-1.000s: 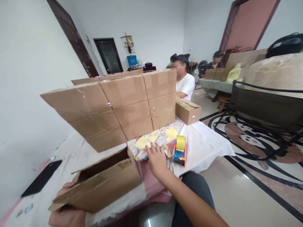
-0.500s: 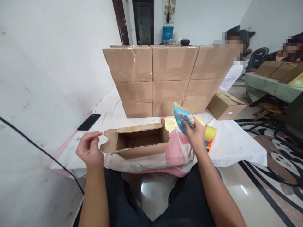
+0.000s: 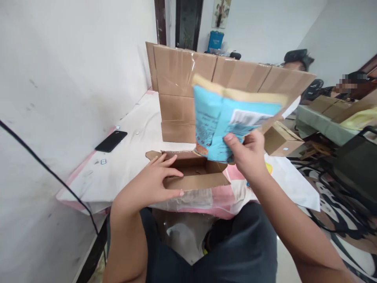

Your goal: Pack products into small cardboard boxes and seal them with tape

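My right hand [image 3: 247, 153] pinches a blue snack bag [image 3: 218, 122] by its lower edge, thumb in front. The bag has cream ends and a white barcode label, and it is raised with its broad side toward me. Below and left of it lies a cardboard box [image 3: 196, 182], open at the top, with bare cardboard inside where I can see. My left hand [image 3: 159, 177] rests at the box's left end, fingers spread over the opening and its near edge. The bag hides the box's far right part.
A stack of taped cardboard boxes [image 3: 176, 106] stands behind like a wall. On the left lies a black phone [image 3: 112, 141]. Another carton [image 3: 282, 139] sits at the right. A black cable [image 3: 50, 181] runs along the wall. People sit beyond at the right.
My right hand has raised the bag and turned its broad side toward me. My left hand has moved right onto the box, its fingers spreading. The view has shifted too.
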{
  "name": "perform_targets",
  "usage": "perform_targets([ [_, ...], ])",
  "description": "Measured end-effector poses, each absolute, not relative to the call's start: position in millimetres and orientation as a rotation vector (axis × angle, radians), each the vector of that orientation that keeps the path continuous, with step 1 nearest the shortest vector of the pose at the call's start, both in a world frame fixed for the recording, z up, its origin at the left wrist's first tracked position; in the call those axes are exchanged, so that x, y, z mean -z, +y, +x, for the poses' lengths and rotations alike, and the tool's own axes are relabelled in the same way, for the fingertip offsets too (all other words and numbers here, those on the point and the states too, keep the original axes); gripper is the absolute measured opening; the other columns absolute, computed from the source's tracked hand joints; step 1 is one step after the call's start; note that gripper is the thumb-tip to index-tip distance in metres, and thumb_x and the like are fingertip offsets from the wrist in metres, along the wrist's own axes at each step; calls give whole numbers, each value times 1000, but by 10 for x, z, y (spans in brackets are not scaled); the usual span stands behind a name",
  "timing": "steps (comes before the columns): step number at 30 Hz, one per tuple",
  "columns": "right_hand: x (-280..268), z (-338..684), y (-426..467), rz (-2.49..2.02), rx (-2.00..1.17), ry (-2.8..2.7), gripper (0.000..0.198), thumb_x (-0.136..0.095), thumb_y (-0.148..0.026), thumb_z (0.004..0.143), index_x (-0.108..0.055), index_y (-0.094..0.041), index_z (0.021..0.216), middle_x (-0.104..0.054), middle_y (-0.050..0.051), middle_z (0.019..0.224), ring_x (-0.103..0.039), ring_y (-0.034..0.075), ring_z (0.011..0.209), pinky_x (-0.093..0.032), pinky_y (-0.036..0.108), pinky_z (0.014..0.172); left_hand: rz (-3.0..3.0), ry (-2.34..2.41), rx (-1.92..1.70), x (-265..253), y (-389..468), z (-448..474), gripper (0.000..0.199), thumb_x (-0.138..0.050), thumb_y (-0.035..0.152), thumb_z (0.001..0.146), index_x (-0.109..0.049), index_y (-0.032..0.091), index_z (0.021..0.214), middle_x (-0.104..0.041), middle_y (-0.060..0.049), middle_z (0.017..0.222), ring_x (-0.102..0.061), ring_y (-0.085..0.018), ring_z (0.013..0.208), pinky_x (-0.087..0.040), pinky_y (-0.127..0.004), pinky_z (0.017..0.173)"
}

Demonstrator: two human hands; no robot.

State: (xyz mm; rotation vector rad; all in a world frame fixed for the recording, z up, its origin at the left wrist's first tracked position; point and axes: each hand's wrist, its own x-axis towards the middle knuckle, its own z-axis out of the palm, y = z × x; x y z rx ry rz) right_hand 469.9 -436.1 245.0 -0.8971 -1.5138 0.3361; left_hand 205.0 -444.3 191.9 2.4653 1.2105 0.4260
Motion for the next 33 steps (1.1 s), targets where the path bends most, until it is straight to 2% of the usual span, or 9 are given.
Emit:
perform_targets([
  [2, -2449, 4587, -4294, -931, -466, -1712, 32, -73, -52, 83, -68, -21, 90, -70, 0, 81, -65, 17, 74, -54, 29, 66, 2472, 1204, -344, -1869, -4457, 2047, 50, -76, 61, 72, -74, 36, 115, -36, -5, 161, -20, -40, 153, -23, -64, 118],
  [5, -2429, 4504, -4186, -1005, -633, -2066, 30, -70, -47, 86, -70, -19, 93, -71, 0, 83, -65, 18, 75, -52, 27, 66, 2490, 1164, -357, -1876, -4469, 2055, 42, -78, 56, 72, -75, 34, 108, -51, -4, 153, -33, -38, 148, -15, -65, 119],
  [8, -2381, 4500, -4129, -1126, -605, -2404, 22, -66, -40, 90, -71, -18, 92, -71, 1, 82, -65, 17, 74, -48, 26, 66, 2427, 1165, -387, -1902, -4468, 2028, 40, -79, 58, 70, -75, 32, 101, -68, -2, 131, -50, -36, 133, -21, -64, 115],
  [11, -2325, 4509, -4152, -1238, -402, -2598, 19, -61, -35, 93, -71, -18, 95, -73, 4, 84, -65, 19, 74, -47, 28, 68, 2360, 1147, -388, -1885, -4472, 1956, 46, -81, 57, 69, -71, 32, 107, -70, -2, 124, -54, -34, 126, -27, -60, 111],
  [15, -2273, 4441, -4188, -1337, -134, -2724, 25, -51, -19, 94, -69, -19, 111, -74, 10, 111, -67, 27, 106, -48, 35, 87, 2328, 1234, -406, -1840, -4503, 1822, 46, -78, 56, 72, -70, 31, 110, -59, -7, 143, -49, -36, 135, -20, -62, 113],
  [21, -2160, 4233, -4003, -1651, -312, -2969, 22, -51, -20, 91, -74, -19, 92, -76, 11, 93, -71, 26, 86, -48, 32, 74, 2276, 1378, -461, -1839, -4501, 1690, 25, -71, 50, 80, -70, 32, 97, -60, -1, 142, -47, -35, 138, -23, -62, 113],
  [26, -2035, 4266, -3961, -1590, -763, -2945, 43, -43, -24, 97, -60, -27, 136, -71, 8, 125, -70, 26, 106, -53, 35, 87, 2179, 1570, -575, -1807, -4410, 1715, 38, -65, 43, 85, -63, 30, 120, -55, -3, 146, -54, -32, 131, -36, -55, 111],
  [29, -1991, 4379, -4017, -1488, -558, -2864, 53, -40, -28, 100, -41, -27, 153, -53, 8, 150, -57, 29, 131, -47, 46, 106, 2141, 1525, -611, -1769, -4354, 1743, 46, -62, 38, 86, -58, 28, 131, -42, -4, 157, -47, -29, 140, -39, -46, 113],
  [33, -2006, 4590, -4033, -1296, -251, -2776, 54, -53, -30, 96, -46, -25, 149, -48, 9, 154, -45, 31, 142, -39, 53, 116, 2141, 1485, -613, -1774, -4340, 1802, 56, -58, 29, 88, -49, 28, 143, -26, -3, 166, -41, -29, 145, -41, -42, 114],
])
